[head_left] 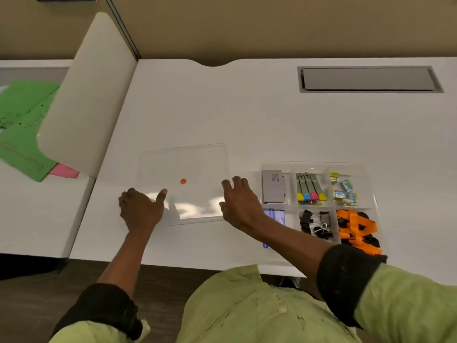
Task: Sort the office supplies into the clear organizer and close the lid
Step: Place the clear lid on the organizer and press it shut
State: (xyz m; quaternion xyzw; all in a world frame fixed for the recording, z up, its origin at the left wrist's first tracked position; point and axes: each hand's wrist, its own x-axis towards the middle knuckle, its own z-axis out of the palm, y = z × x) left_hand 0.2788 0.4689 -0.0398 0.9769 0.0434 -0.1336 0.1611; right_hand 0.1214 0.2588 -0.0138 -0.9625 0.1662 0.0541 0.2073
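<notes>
- White desk (247,115) w/ grey cable hatch (369,79) at back right; green folder (22,129) on next desk, left.
- Clear lid (184,167) lies flat on desk, orange dot (183,181) mid-lid.
- Left hand (141,209) grips lid's near-left corner, thumb on top.
- Right hand (241,201) fingers spread, resting on lid's right edge.
- Clear organizer (319,167) just right of lid, uncovered: highlighters (310,186), binder clips (315,225), orange clamps (357,227) in separate compartments.
</notes>
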